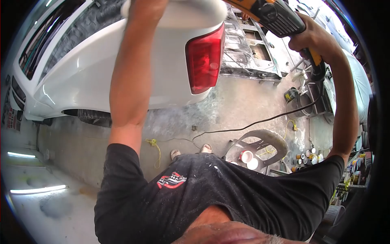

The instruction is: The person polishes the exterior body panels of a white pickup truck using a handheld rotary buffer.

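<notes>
A yellow and black corded power tool (pixel 280 18) spans the upper right, its front end cut off by the frame's top. My right hand (pixel 313 38) is wrapped round its rear handle. My left forearm reaches up across the white car body (pixel 93 69), and my left hand (pixel 148 6) is at the top edge, near a white rounded part (pixel 191 14); its fingers are out of frame. A red tail light (pixel 205 61) sits on the car's corner, between my two arms.
A black cable (pixel 260 121) runs from the tool to the floor. A grey plastic chair (pixel 274 142) holds white cups (pixel 246 156). Metal panels (pixel 248 49) lie beyond the car. Cans (pixel 310 156) and shelves stand at right.
</notes>
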The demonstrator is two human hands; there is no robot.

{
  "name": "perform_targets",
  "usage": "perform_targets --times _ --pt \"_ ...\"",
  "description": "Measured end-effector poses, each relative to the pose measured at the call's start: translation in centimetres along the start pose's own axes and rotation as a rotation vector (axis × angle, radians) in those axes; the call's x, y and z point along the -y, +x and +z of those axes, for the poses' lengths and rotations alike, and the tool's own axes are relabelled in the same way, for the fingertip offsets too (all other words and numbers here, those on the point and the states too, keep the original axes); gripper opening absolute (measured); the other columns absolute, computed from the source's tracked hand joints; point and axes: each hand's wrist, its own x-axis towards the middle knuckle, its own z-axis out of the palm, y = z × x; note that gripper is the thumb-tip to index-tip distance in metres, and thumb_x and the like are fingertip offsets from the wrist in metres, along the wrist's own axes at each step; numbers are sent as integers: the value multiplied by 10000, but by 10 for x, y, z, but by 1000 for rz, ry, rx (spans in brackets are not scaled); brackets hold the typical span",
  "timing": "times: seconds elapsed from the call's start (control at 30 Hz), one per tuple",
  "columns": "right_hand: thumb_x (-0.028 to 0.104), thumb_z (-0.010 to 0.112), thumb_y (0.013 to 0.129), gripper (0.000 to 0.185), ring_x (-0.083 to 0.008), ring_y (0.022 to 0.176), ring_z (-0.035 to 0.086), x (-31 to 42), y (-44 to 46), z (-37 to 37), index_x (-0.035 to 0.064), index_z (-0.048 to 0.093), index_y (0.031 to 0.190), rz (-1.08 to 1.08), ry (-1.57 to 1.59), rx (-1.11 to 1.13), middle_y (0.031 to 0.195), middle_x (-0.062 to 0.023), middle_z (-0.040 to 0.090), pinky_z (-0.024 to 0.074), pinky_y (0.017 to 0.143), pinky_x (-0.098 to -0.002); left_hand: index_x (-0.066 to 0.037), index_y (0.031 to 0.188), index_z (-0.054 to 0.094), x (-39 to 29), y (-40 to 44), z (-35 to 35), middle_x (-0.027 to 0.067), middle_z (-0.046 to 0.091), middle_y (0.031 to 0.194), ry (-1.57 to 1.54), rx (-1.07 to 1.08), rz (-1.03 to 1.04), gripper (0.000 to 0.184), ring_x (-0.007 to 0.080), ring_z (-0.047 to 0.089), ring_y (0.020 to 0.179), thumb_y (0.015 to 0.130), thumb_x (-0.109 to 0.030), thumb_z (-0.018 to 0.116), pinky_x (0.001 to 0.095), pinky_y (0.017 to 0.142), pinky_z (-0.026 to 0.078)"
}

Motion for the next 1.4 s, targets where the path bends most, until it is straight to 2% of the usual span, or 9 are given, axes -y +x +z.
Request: perform_targets --times 0.13,0.17,0.23,0.47,0.67,0.73,0.83,1.07,1.4 --pt "45 745 665 687 -135 587 613 41 -10 41 -28 539 1316 33 171 -10 795 -89 654 514 517 -276 69 1022 673 23 -10 -48 265 691 820 71 -10 -152 235 391 709 772 862 -90 739 417 656 541" --pt "34 777 659 783 -142 653 648 51 -9 53 -33 496 1387 -17 177 56 888 -123 685 525 534 -276 -4 884 702 49 -6 -67 98 645 629 210 66 -83 264 176 564 502 833 -239 811 351 544 477" --pt "57 795 666 780 -213 865 693 51 -7 82 -37 493 1379 -98 93 66 1010 -135 700 565 760 -323 -17 1017 758 57 -23 -92 14 663 672 96 20 -84 301 64 475 497 871 -277 801 253 466 395" --pt "88 701 724 622 -473 954 667 49 -58 163 -8 465 1292 -179 273 -11 948 -307 687 544 829 -496 25 913 695 51 -85 -135 37 684 736 3 -91 -122 199 71 524 535 877 -139 801 215 472 398" --pt "47 752 690 764 -454 1053 656 -1 -115 216 16 437 1385 -60 441 -188 1060 -283 686 537 894 -454 7 851 649 6 -130 -122 16 622 701 113 63 64 200 78 495 570 830 -66 834 220 540 396" --pt "42 775 669 785 -361 1084 678 -12 -128 219 8 454 1385 40 465 -194 1093 -238 691 521 935 -399 -7 856 637 -9 -134 -113 15 619 705 73 137 130 225 87 519 592 809 -62 850 220 568 413" --pt "52 810 651 794 -253 1108 668 -28 -142 219 -10 475 1368 157 523 -223 1142 -184 686 496 974 -353 -40 916 651 -22 -137 -96 99 649 785 -96 266 162 234 244 636 633 727 -10 787 330 606 507" --pt "49 802 643 775 -238 1064 668 -71 -158 220 -21 480 1344 205 524 -318 1115 -161 681 500 958 -347 -48 943 602 -50 -131 -33 95 590 779 -325 444 286 300 307 603 608 678 22 723 388 581 498" --pt "50 780 597 687 -133 901 621 -125 -146 167 -6 561 1246 390 696 -145 1019 -44 658 507 848 -297 -62 836 509 -92 -135 63 104 625 673 -240 458 264 105 300 684 572 853 -74 611 419 495 530"
